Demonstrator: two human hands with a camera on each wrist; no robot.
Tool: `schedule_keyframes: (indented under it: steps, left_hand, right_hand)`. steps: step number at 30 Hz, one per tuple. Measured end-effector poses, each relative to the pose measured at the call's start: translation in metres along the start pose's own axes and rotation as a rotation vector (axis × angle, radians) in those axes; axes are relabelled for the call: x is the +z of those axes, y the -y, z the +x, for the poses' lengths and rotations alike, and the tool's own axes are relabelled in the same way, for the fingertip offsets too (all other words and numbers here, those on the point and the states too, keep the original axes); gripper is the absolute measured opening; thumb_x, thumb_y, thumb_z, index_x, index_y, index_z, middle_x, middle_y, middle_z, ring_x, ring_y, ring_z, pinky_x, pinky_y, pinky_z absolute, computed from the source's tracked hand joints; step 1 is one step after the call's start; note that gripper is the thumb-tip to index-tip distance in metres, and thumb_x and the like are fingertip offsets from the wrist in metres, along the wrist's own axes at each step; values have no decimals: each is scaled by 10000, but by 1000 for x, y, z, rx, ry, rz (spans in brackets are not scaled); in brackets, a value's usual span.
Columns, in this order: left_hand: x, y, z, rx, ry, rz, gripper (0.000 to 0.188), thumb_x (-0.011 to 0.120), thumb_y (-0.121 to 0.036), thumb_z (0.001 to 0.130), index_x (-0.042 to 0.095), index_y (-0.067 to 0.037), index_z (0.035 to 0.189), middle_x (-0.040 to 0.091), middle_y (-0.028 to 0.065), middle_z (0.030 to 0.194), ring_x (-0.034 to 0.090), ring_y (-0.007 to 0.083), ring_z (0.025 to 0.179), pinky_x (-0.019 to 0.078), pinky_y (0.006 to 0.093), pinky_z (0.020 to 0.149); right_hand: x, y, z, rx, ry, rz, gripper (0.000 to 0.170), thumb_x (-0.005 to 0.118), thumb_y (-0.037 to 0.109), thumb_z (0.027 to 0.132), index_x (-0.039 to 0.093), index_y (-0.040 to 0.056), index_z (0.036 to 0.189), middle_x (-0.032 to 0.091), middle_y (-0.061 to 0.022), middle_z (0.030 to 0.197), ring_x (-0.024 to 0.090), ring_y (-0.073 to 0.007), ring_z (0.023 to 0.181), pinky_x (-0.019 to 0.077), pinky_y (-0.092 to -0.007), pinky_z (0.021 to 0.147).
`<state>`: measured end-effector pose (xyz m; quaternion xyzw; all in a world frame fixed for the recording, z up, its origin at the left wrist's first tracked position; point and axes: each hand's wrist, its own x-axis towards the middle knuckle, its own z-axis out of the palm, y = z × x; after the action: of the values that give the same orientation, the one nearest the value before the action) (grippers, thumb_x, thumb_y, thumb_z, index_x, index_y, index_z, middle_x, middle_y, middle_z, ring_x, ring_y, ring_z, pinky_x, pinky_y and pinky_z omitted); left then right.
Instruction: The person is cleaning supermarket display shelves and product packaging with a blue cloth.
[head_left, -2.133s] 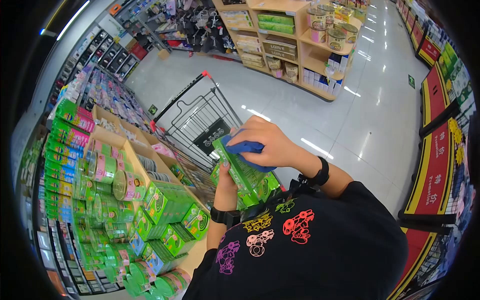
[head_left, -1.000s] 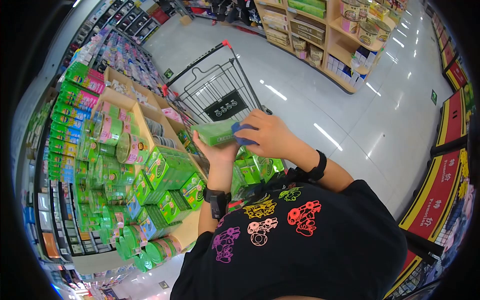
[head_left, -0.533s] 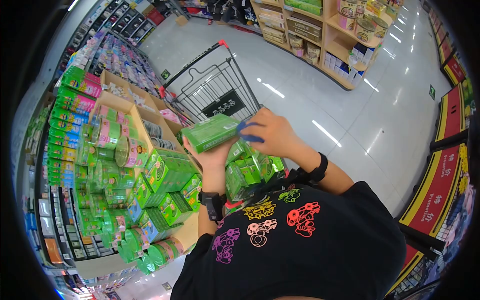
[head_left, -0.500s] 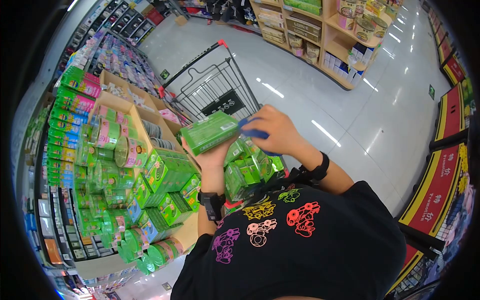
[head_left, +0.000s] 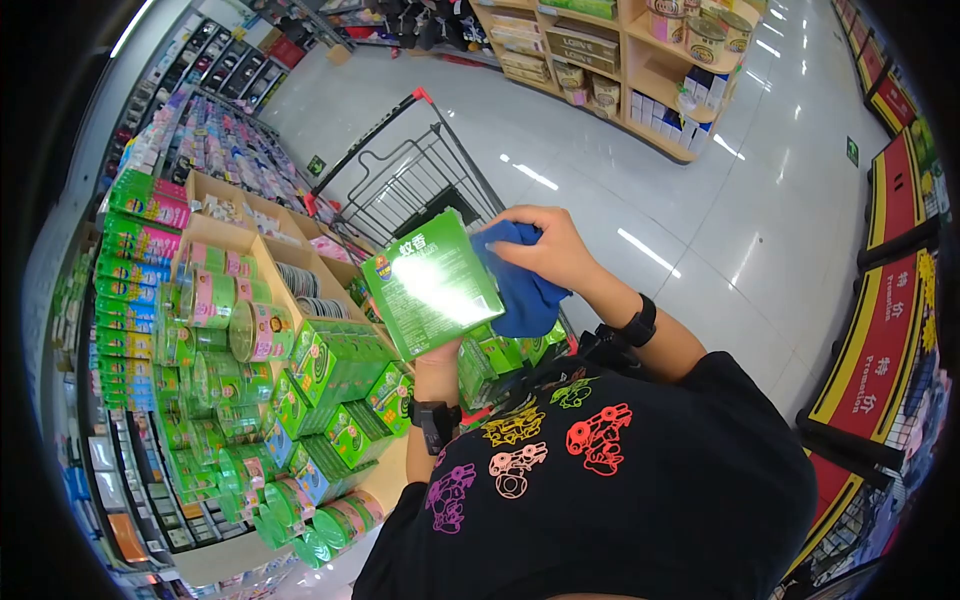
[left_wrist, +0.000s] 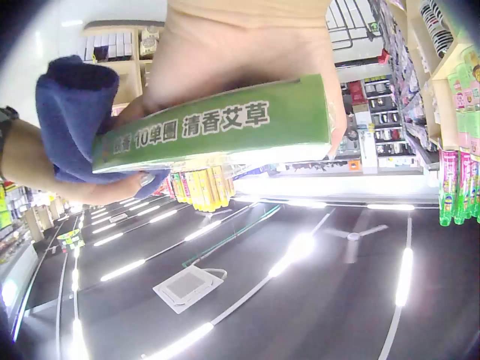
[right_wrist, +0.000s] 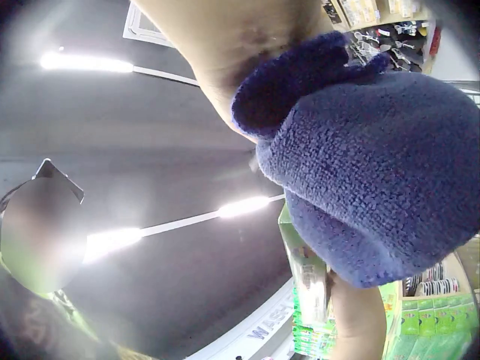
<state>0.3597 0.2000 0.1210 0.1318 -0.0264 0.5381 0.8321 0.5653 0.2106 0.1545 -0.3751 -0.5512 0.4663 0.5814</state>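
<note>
A green box of mosquito coils [head_left: 435, 285] faces up in the head view, its broad side shining with glare. My left hand [left_wrist: 244, 41] grips it from below and behind; in the head view the box hides most of that hand. A narrow green side with white lettering shows in the left wrist view. My right hand [head_left: 548, 243] holds a blue cloth [head_left: 528, 295] against the box's right edge, thumb on top of the fabric. In the right wrist view the bunched cloth [right_wrist: 382, 165] covers most of the fingers.
A shopping cart [head_left: 400, 190] stands beyond the hands, with green packs [head_left: 500, 355] below them. At left is a display shelf with stacked green boxes [head_left: 335, 365] and clear tubs [head_left: 262, 330]. A wooden shelf [head_left: 640, 70] stands across the aisle; red promotion signs [head_left: 865, 365] line the right.
The box has turned from lying tilted to showing its broad lettered face upward. The cloth, bunched small in the right hand before, now hangs spread along the box's right edge.
</note>
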Motion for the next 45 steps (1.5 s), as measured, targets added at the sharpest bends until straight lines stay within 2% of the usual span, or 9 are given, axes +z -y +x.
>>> schedule_keyframes:
  steps: [9,15,18,21,27,32,38,41,45]
  left_hand:
    - [-2,5,-9,-3,-161,181,875,529,-639,736,303,-71,1363,327,198,1379,356,386,1233,300,552,1002]
    - [-5,14,-11,-35,-270,318,885,539,-643,725,308,-72,1361,329,197,1378,351,389,1235,300,555,1000]
    - [-6,17,-10,-50,-303,359,890,544,-645,720,311,-72,1360,329,196,1378,348,391,1236,300,557,1000]
    - [-9,19,-7,-51,-304,366,895,549,-646,714,313,-72,1359,330,195,1377,346,393,1237,299,558,999]
    - [-14,0,-7,51,-337,340,905,559,-650,704,318,-73,1357,331,194,1377,341,396,1239,299,561,997]
    - [-1,-10,9,-50,-195,293,950,570,-655,690,286,-55,1369,315,229,1373,321,420,1243,290,568,1000]
    - [6,-3,11,67,-222,248,1010,588,-668,661,257,-39,1378,273,286,1373,270,459,1262,265,585,1011]
    - [0,-6,5,79,-256,250,988,584,-675,659,273,-79,1382,271,276,1380,262,471,1261,257,591,1011]
    - [3,-2,1,-17,-141,191,990,543,-707,658,268,-98,1388,275,249,1390,306,465,1235,293,587,993]
  right_hand:
    - [-11,-7,6,190,43,189,194,621,48,731,652,-7,914,655,-58,850,596,-98,771,480,-229,716]
    - [-16,-4,4,-107,163,-139,184,629,61,723,653,8,899,648,-37,848,586,-95,773,462,-228,714]
    - [-24,4,3,-107,278,-208,193,639,63,711,654,17,898,650,-45,863,588,-101,796,461,-239,736]
    - [-18,6,1,115,106,53,215,646,59,689,660,31,902,652,-55,875,596,-115,817,456,-248,762]
    - [-22,-9,0,-61,225,-129,211,643,47,691,660,29,900,661,-73,908,614,-141,836,467,-261,768]
    - [-20,-4,-3,27,218,-87,225,663,81,665,667,46,886,657,-63,865,605,-133,798,464,-257,743]
    - [0,-11,-16,101,240,-165,212,669,113,646,673,63,852,647,-51,809,583,-131,753,457,-257,708]
    - [0,-7,-19,-94,318,-301,211,672,110,647,674,69,854,644,-52,796,580,-146,772,454,-266,713]
    - [-12,-1,-14,-146,408,-265,213,674,100,648,676,73,859,638,-66,813,579,-160,789,455,-273,718]
